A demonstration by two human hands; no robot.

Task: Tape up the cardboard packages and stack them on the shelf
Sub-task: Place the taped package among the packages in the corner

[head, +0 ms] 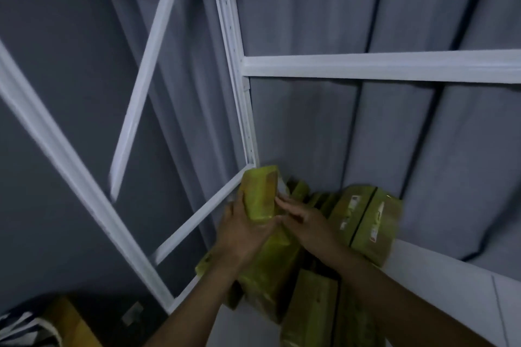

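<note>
The grey curtain (394, 8) is hanging behind everything, filling most of the frame. In front of it the white shelf frame (239, 93) is running from top centre down to the middle, with a crossbar going off to the right. The shelf board (451, 290) is showing pale at lower right and is carrying the stacked packages (366, 219), which are standing on edge and leaning together, probably to pack them tightly toward the back corner.

The small package (259, 191), glossy with yellowish tape, is being held upright just right of the corner post, at centre frame, above the others. The left grip (242, 234) is wrapping round its lower left side and taking its weight. The right grip (304, 225) is lying with straight fingers against its right edge and clasping nothing, seemingly steadying and steering it. By my reading, the taping of this one is finished and it is being fitted into the stack.

Motion blur and dim light are smearing the labels, so none is readable. The forearms are covering the lower packages, so their number is unclear. At lower left a brown box (70, 318) and something striped (22, 329) are being cut off by the frame edge.
</note>
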